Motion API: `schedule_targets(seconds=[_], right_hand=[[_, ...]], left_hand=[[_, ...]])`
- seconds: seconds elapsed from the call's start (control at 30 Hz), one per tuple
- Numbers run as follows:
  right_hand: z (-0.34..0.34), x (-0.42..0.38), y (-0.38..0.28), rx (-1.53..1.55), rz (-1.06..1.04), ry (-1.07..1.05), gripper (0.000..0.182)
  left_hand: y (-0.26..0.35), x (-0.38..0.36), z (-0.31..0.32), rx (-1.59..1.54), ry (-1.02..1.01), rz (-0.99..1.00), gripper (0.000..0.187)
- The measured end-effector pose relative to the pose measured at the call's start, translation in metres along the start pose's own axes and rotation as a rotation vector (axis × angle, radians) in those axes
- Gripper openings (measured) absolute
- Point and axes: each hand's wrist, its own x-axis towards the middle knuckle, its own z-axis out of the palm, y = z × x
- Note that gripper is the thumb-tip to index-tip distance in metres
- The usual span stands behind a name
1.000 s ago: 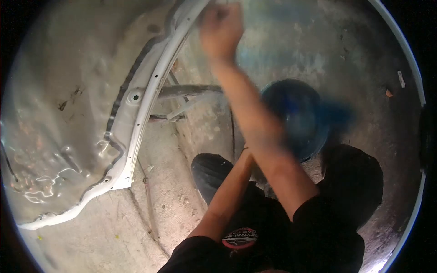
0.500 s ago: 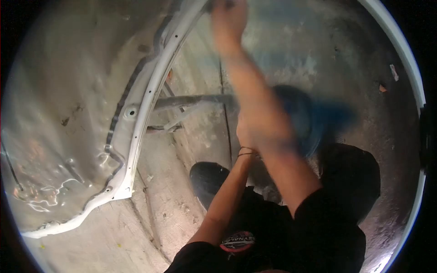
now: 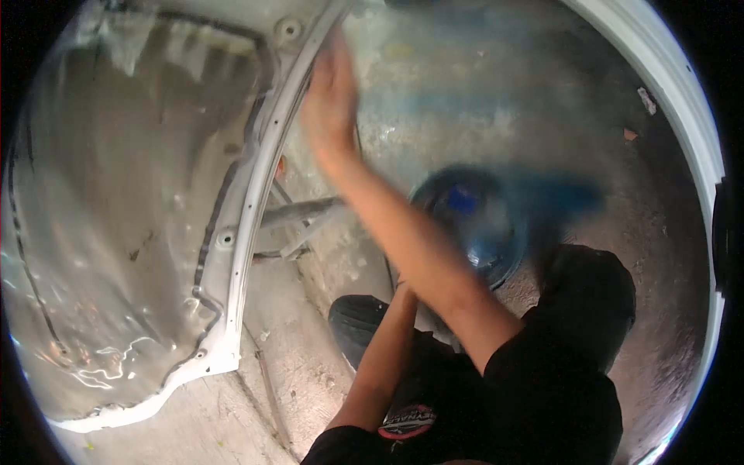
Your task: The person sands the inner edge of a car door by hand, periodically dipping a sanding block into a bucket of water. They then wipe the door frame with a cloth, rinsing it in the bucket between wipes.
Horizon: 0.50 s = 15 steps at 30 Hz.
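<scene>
My right hand (image 3: 329, 105) reaches up and left to the pale, curved edge strip (image 3: 263, 159) of a large panel that looks like a car door. Its fingers, smeared by motion, look stretched out along the strip's inner side; nothing shows in them. My left forearm (image 3: 385, 353) points up and passes behind my right forearm, which hides the left hand and whatever it may hold. Clear plastic film (image 3: 139, 178) with a dark bead around it covers the panel. Just right of my right forearm is a rounded, see-through blue container (image 3: 457, 213).
A grey bar (image 3: 302, 211) of a stand shows behind the panel's edge. Below lies a worn concrete floor (image 3: 267, 391). Small scraps (image 3: 647, 101) lie at the far right, near a white curved rim (image 3: 682, 85). My knees are bent below my arms.
My right hand has come left and down, nearer the panel's edge strip. My right forearm has swung left, uncovering more of the blue container. The view has shifted slightly.
</scene>
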Motion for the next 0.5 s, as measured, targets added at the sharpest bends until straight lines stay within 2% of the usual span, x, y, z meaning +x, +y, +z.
schedule_targets(seconds=[0.03, 0.07, 0.13, 0.17, 0.23, 0.27, 0.3, 0.37, 0.4, 0.47, 0.5], right_hand=[[0.002, -0.018, -0.015, 0.196, 0.051, -0.012, 0.038], [0.005, -0.013, -0.012, 0.203, 0.043, 0.005, 0.038], [0.010, -0.003, 0.003, 0.173, -0.227, 0.095, 0.042], [0.011, 0.022, -0.005, 0.096, -0.228, 0.174, 0.039], [0.007, 0.119, -0.008, 0.429, -0.116, 0.153, 0.032], [0.002, 0.173, -0.001, 0.835, 0.001, 0.039, 0.029], [0.001, 0.194, 0.005, 0.829, -0.011, 0.039, 0.029], [-0.001, 0.215, 0.018, 0.404, -0.044, -0.224, 0.029], [0.015, 0.170, 0.027, 0.301, -0.102, -0.139, 0.037], [0.047, 0.078, 0.038, 0.076, -0.191, 0.046, 0.067], [0.035, 0.033, 0.015, 0.174, -0.139, -0.060, 0.071]], left_hand=[[0.003, -0.004, -0.003, 0.001, -0.005, 0.012, 0.048], [0.006, -0.005, -0.004, 0.003, -0.014, 0.019, 0.048], [0.009, -0.004, -0.003, 0.004, -0.020, 0.026, 0.048], [0.011, 0.001, -0.003, -0.004, -0.021, 0.022, 0.048], [0.024, 0.005, -0.009, -0.040, -0.014, 0.035, 0.047], [0.028, 0.008, -0.010, -0.045, 0.003, 0.050, 0.047], [0.022, 0.008, -0.007, -0.015, 0.034, 0.045, 0.047], [0.020, 0.007, -0.006, -0.006, 0.063, 0.039, 0.046], [0.019, 0.006, -0.002, -0.014, 0.063, 0.038, 0.046], [0.005, 0.004, 0.004, -0.012, 0.031, -0.024, 0.045], [-0.003, 0.005, 0.006, -0.004, 0.015, -0.052, 0.044]])
